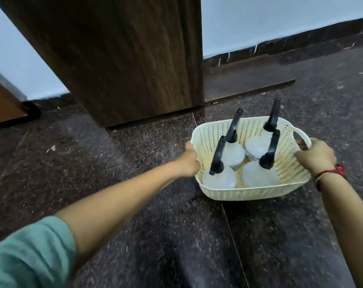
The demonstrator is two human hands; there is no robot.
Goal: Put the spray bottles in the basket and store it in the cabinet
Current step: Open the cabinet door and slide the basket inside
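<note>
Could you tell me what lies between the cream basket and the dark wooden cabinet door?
Head view: only bare speckled stone floor between the cream perforated plastic basket and the dark wooden cabinet door.

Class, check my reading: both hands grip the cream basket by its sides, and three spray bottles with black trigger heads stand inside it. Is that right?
One detail is wrong: the head view shows four spray bottles in the basket, not three. The rest holds: the left hand and right hand grip its sides, and the trigger heads are black.
</note>
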